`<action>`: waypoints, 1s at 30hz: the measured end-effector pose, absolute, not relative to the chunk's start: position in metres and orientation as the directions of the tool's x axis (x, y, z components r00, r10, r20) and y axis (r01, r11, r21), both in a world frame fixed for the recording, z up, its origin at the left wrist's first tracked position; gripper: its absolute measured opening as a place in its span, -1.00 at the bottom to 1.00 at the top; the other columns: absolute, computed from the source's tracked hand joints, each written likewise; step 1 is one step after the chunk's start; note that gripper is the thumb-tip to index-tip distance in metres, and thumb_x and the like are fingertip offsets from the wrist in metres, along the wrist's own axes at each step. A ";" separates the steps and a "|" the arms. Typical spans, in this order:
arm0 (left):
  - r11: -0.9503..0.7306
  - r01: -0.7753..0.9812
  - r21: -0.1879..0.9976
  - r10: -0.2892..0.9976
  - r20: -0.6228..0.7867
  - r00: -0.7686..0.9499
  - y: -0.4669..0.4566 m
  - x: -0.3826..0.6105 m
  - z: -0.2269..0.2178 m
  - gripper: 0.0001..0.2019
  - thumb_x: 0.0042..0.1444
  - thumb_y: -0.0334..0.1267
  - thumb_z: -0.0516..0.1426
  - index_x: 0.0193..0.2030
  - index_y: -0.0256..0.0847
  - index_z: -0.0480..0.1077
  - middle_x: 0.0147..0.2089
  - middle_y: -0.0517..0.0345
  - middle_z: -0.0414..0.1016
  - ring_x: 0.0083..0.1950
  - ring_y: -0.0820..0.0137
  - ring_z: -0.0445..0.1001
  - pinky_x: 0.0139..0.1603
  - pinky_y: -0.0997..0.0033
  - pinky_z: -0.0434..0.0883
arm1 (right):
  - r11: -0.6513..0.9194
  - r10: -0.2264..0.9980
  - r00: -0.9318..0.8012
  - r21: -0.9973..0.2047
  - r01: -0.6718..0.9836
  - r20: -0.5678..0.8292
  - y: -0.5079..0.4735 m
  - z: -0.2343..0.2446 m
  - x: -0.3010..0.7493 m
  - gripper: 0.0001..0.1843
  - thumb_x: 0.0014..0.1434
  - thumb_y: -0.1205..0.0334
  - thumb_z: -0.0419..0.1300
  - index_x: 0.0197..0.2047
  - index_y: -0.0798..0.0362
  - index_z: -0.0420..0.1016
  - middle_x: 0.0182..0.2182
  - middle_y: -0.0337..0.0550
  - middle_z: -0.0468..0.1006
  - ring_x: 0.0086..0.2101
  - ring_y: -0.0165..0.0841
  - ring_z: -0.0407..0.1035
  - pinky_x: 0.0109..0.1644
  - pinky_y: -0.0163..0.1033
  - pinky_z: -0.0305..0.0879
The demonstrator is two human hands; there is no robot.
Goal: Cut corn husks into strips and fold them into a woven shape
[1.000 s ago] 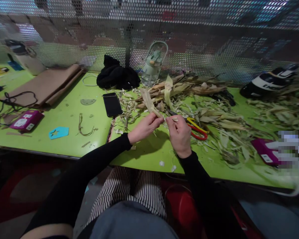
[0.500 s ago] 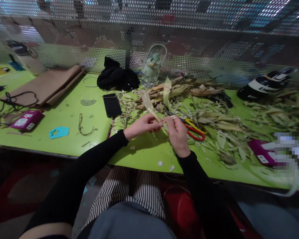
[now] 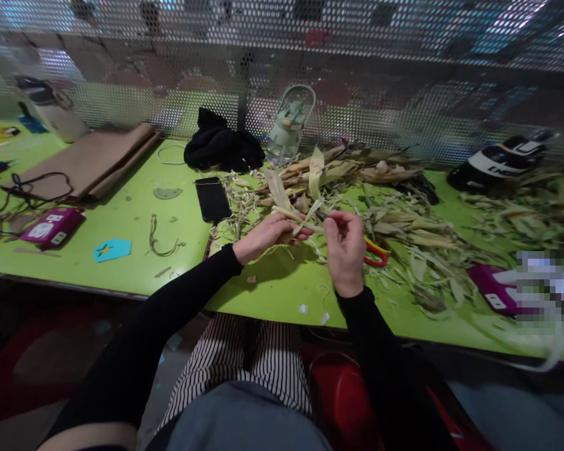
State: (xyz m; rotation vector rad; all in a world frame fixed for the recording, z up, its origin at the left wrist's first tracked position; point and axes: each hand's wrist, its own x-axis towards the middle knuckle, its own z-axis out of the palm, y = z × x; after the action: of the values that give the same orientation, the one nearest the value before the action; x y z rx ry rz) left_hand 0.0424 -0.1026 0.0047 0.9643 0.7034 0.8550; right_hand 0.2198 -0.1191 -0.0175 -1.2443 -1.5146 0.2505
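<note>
Pale corn husk strips cross each other just above the table, between my hands. My left hand has them between thumb and fingers, its fingertips extending beneath the crossing. To the right, my right hand is closed, thumb against the curled fingers, at the end of one strip. Scissors with red and yellow handles lie partly hidden behind that hand. A wider husk piece stands up behind my left fingers, and another pale husk rises from the pile behind.
Husk scraps spread across the green table. A black phone, a clear green bottle and black cloth stand or lie behind. Left are a purple power strip and brown paper; right lies a black bottle.
My right hand has shifted right and slightly up, away from my left hand. The strips between them now show crossed, and my left fingers have straightened somewhat.
</note>
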 end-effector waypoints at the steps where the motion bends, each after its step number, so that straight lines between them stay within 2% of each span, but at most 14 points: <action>1: 0.296 -0.312 0.903 0.864 -0.114 0.491 -0.103 0.043 0.003 -0.85 0.29 -0.47 0.00 -0.07 -0.28 0.34 -0.10 -0.04 0.61 -0.10 0.43 0.58 0.08 0.28 0.46 | 0.457 0.735 0.145 -0.641 0.617 0.663 -0.119 -0.018 0.220 -0.65 0.32 -0.12 0.16 -0.10 0.00 0.45 -0.21 -0.05 0.52 -0.22 -0.22 0.42 -0.15 -0.08 0.36; 3: 0.241 -0.325 0.915 0.863 -0.048 0.503 -0.104 0.044 0.000 -0.91 0.32 -0.37 0.05 -0.08 -0.23 0.34 0.04 -0.06 0.56 0.04 0.38 0.55 0.14 0.26 0.44 | 0.497 0.646 0.035 -0.456 0.739 0.762 -0.120 -0.019 0.220 -0.67 0.29 -0.09 0.21 -0.09 -0.01 0.49 -0.17 -0.02 0.52 -0.15 -0.17 0.41 -0.09 -0.03 0.34; 5: 0.168 -0.310 0.936 0.848 0.024 0.530 -0.105 0.044 -0.005 -0.90 0.33 -0.29 0.08 -0.05 -0.19 0.34 0.15 -0.05 0.50 0.17 0.32 0.49 0.19 0.24 0.42 | 0.519 0.598 -0.116 -0.273 0.810 0.793 -0.121 -0.021 0.219 -0.64 0.28 -0.09 0.23 0.00 -0.03 0.53 -0.16 -0.02 0.52 -0.10 -0.12 0.40 -0.03 0.00 0.30; 8: 0.008 -0.224 0.975 0.829 0.118 0.546 -0.105 0.045 -0.011 -0.84 0.31 -0.32 0.08 0.01 -0.18 0.35 0.22 -0.06 0.44 0.29 0.27 0.41 0.30 0.21 0.35 | 0.502 0.571 -0.231 -0.112 0.858 0.788 -0.122 -0.024 0.218 -0.54 0.31 -0.12 0.18 0.16 -0.09 0.52 -0.20 -0.07 0.55 -0.15 -0.14 0.38 -0.03 0.00 0.21; 11: -0.193 -0.031 0.981 0.822 0.179 0.541 -0.105 0.049 -0.016 -0.81 0.25 -0.40 0.08 -0.01 -0.22 0.39 0.17 -0.09 0.47 0.26 0.23 0.43 0.37 0.15 0.28 | 0.483 0.546 -0.268 -0.037 0.875 0.794 -0.122 -0.025 0.217 -0.57 0.33 -0.10 0.17 0.17 -0.13 0.52 -0.31 -0.14 0.58 -0.21 -0.17 0.37 -0.06 -0.04 0.15; 13: -0.280 0.056 0.958 0.819 0.208 0.535 -0.105 0.051 -0.018 -0.77 0.22 -0.43 0.08 0.00 -0.22 0.40 0.11 -0.08 0.50 0.15 0.22 0.48 0.32 0.14 0.32 | 0.494 0.533 -0.275 -0.030 0.869 0.800 -0.122 -0.025 0.217 -0.67 0.37 -0.02 0.15 0.09 -0.12 0.56 -0.37 -0.17 0.59 -0.24 -0.20 0.39 -0.08 -0.07 0.15; 16: -0.338 0.022 0.941 0.804 0.276 0.527 -0.106 0.050 -0.016 -0.71 0.23 -0.43 0.07 0.08 -0.20 0.37 0.12 -0.04 0.50 0.11 0.28 0.49 0.27 0.21 0.35 | 0.507 0.520 -0.259 -0.050 0.861 0.814 -0.122 -0.024 0.218 -0.78 0.41 0.12 0.10 -0.11 -0.07 0.58 -0.38 -0.17 0.62 -0.28 -0.23 0.41 -0.11 -0.10 0.20; 18: -0.319 -0.012 0.948 0.812 0.280 0.513 -0.105 0.047 -0.014 -0.72 0.27 -0.37 0.07 0.11 -0.21 0.35 0.05 -0.01 0.52 0.05 0.34 0.50 0.17 0.30 0.40 | 0.533 0.506 -0.264 -0.057 0.844 0.821 -0.122 -0.023 0.219 -0.81 0.40 0.19 0.09 -0.12 -0.04 0.55 -0.31 -0.12 0.65 -0.27 -0.23 0.43 -0.11 -0.10 0.24; 20: -0.276 0.006 0.961 0.846 0.240 0.476 -0.103 0.043 -0.011 -0.75 0.30 -0.28 0.08 0.09 -0.24 0.37 -0.12 0.06 0.55 -0.15 0.41 0.50 -0.05 0.39 0.43 | 0.575 0.470 -0.296 -0.033 0.817 0.831 -0.123 -0.023 0.220 -0.84 0.38 0.25 0.12 -0.08 -0.02 0.53 -0.24 -0.09 0.68 -0.23 -0.22 0.46 -0.10 -0.10 0.28; 23: -0.234 0.064 0.970 0.900 0.191 0.391 -0.099 0.038 -0.009 -0.77 0.26 -0.24 0.14 -0.01 -0.30 0.44 -0.30 0.14 0.52 -0.35 0.50 0.42 -0.25 0.47 0.36 | 0.633 0.443 -0.361 -0.001 0.774 0.821 -0.124 -0.023 0.221 -0.81 0.35 0.32 0.13 -0.04 -0.03 0.53 -0.19 -0.10 0.70 -0.17 -0.22 0.50 -0.05 -0.10 0.32; 25: -0.177 0.033 0.984 0.917 0.153 0.367 -0.099 0.038 -0.007 -0.80 0.23 -0.30 0.17 -0.04 -0.31 0.45 -0.30 0.14 0.53 -0.35 0.51 0.44 -0.24 0.47 0.36 | 0.643 0.480 -0.382 -0.020 0.766 0.789 -0.124 -0.023 0.222 -0.79 0.35 0.30 0.12 -0.05 -0.05 0.56 -0.17 -0.10 0.71 -0.13 -0.21 0.52 -0.02 -0.08 0.33; 27: -0.048 -0.079 0.996 0.919 0.075 0.387 -0.099 0.038 -0.005 -0.80 0.21 -0.37 0.16 -0.03 -0.32 0.45 -0.27 0.13 0.54 -0.32 0.52 0.48 -0.20 0.46 0.40 | 0.637 0.516 -0.387 -0.040 0.770 0.764 -0.125 -0.024 0.223 -0.79 0.35 0.28 0.13 -0.06 -0.07 0.58 -0.15 -0.11 0.71 -0.12 -0.20 0.52 -0.01 -0.05 0.34; 30: 0.160 -0.261 0.952 0.900 -0.032 0.434 -0.100 0.039 -0.001 -0.81 0.19 -0.38 0.19 -0.05 -0.34 0.44 -0.25 0.13 0.54 -0.29 0.55 0.50 -0.10 0.43 0.43 | 0.640 0.520 -0.416 -0.018 0.768 0.746 -0.126 -0.023 0.222 -0.78 0.34 0.30 0.14 -0.06 -0.08 0.59 -0.12 -0.12 0.72 -0.11 -0.20 0.51 -0.01 -0.05 0.35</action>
State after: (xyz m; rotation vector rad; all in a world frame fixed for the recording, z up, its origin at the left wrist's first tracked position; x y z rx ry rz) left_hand 0.0394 -0.1004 -0.0011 1.1018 0.7254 0.9430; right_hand 0.2224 -0.1256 -0.0234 -1.0004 -2.1126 -0.4252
